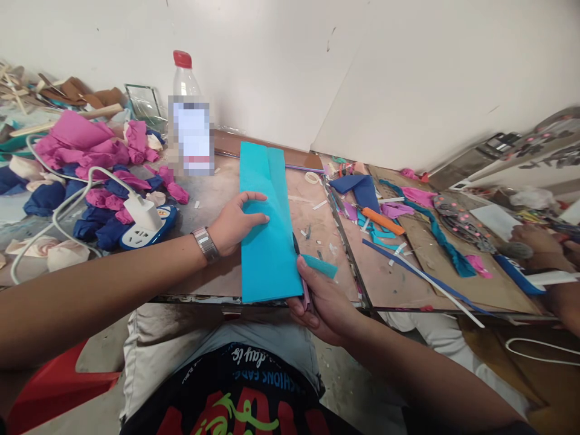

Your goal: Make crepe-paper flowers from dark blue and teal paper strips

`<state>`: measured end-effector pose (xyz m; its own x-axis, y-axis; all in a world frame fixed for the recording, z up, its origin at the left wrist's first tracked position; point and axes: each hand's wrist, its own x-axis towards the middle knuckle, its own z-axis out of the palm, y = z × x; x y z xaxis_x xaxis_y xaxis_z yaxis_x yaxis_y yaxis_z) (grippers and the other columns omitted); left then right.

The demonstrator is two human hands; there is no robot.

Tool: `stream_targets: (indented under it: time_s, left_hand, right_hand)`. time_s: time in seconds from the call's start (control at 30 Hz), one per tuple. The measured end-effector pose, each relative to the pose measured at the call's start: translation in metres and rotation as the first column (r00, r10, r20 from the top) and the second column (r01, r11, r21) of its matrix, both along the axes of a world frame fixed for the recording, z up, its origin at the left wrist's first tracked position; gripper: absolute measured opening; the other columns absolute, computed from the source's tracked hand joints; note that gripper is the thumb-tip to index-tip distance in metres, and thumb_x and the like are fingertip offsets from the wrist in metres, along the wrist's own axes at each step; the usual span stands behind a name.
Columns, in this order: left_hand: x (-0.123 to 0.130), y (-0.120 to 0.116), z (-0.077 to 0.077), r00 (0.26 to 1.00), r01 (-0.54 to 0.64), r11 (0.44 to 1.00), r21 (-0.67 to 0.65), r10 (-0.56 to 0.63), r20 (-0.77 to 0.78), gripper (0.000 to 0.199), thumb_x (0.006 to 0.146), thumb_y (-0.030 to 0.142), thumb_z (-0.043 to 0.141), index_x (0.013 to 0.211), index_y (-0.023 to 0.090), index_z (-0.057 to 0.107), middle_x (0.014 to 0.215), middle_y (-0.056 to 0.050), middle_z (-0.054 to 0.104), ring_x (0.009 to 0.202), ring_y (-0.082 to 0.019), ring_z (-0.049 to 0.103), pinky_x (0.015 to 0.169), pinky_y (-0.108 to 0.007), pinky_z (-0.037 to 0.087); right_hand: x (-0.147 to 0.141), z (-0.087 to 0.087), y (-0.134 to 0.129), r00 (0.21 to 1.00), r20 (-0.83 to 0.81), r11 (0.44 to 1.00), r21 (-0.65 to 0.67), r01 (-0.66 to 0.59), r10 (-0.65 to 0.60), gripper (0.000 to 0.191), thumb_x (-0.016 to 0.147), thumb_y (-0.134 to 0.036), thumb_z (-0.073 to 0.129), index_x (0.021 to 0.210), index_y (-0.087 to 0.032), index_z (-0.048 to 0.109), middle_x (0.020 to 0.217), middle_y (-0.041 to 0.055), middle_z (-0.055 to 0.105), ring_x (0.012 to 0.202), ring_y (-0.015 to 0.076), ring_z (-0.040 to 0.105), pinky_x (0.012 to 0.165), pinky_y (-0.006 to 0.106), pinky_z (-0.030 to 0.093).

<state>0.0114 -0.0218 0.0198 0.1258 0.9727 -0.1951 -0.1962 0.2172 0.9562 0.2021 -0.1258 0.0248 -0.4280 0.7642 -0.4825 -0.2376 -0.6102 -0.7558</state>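
Left hand (238, 223) pinches a folded blue sheet (267, 241) at its left edge, over the table's near edge; right hand (324, 302) grips scissors (306, 296) at its right edge. Beyond, left, lie a power strip (147, 237) and crumpled pink cloth (84, 142).

Black printed shirt (254, 399), segmented metal wristwatch (205, 244)
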Motion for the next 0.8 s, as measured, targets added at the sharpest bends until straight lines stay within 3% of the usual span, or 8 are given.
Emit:
stream_targets:
  time_s: [0.23, 0.4, 0.6, 0.8]
  left_hand:
    - [0.0007, -0.0005, 0.0001, 1.0, -0.008, 1.0, 0.0, 0.008, -0.022, 0.051, 0.069, 0.02, 0.078, 0.117, 0.024, 0.061, 0.088, -0.002, 0.066, 0.067, -0.017, 0.063, 0.056, -0.028, 0.053]
    - [-0.0007, 0.0051, -0.0022, 0.996, -0.089, 0.996, -0.013, 0.088, -0.005, 0.03, 0.083, 0.032, 0.072, 0.11, 0.023, 0.063, 0.076, 0.0, 0.06, 0.062, -0.015, 0.058, 0.052, -0.025, 0.05]
    - [-0.0008, 0.0073, -0.0052, 0.997, -0.059, 0.998, -0.003, 0.059, 0.059, 0.047, 0.071, 0.024, 0.081, 0.113, 0.023, 0.058, 0.091, -0.002, 0.067, 0.071, -0.017, 0.065, 0.06, -0.03, 0.058]
    - [0.0, 0.0032, -0.0034, 1.0, -0.021, 1.0, -0.008, 0.021, 0.021, 0.045, 0.07, 0.024, 0.079, 0.111, 0.024, 0.06, 0.086, -0.003, 0.068, 0.07, -0.02, 0.066, 0.056, -0.032, 0.058]
  right_hand:
    - [-0.0013, 0.0017, -0.0001, 1.0, 0.012, 1.0, -0.004, 0.023, -0.023, 0.054, 0.084, -0.069, 0.071, 0.077, -0.018, 0.054, 0.043, -0.0037, 0.058, 0.027, 0.0032, 0.034, 0.031, 0.014, 0.022]
    - [-0.002, 0.002, -0.0009, 1.0, 0.007, 1.0, 0.006, 0.019, -0.019, 0.056, 0.083, -0.069, 0.072, 0.073, -0.018, 0.053, 0.043, -0.0041, 0.056, 0.027, 0.0028, 0.033, 0.031, 0.015, 0.019]
    - [-0.0023, 0.0028, -0.0006, 0.998, 0.03, 0.997, -0.041, 0.06, -0.058, 0.059, 0.076, -0.072, 0.077, 0.075, -0.02, 0.05, 0.041, -0.0076, 0.053, 0.027, 0.0032, 0.033, 0.031, 0.014, 0.021]
    - [-0.0031, 0.004, 0.002, 0.989, 0.104, 0.991, -0.078, 0.112, -0.103, 0.066, 0.062, -0.074, 0.085, 0.072, -0.021, 0.046, 0.038, -0.0113, 0.047, 0.028, 0.0042, 0.033, 0.028, 0.015, 0.024]
